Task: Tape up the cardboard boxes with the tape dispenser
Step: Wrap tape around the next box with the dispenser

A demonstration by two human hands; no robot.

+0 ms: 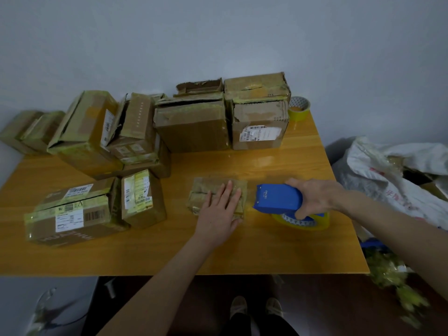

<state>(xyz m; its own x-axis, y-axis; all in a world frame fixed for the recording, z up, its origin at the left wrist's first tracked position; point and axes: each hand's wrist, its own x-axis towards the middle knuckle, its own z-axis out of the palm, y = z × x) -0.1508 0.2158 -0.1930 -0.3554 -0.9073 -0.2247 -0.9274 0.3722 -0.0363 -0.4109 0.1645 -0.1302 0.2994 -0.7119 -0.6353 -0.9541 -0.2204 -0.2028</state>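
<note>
- Cardboard box (213, 190), small and flat, lies on the wooden table (169, 251) near the front middle, just left of the tape dispenser (278, 198).
- Left hand (220, 209) lies flat and open on the box's top, fingers spread, pressing it down rather than gripping.
- Right hand (315, 196) is closed around the blue dispenser's body, which carries a yellow tape roll (303, 220) underneath; dispenser and box sit just apart.
- Box looks light and worn, with soft, creased flaps, so it will likely slide on the glossy table unless pinned from above.
- Best hold seems a flat palm beside the seam, clear of the tape's path.
- Other taped boxes (191, 124) stand stacked behind and to the left.
</note>
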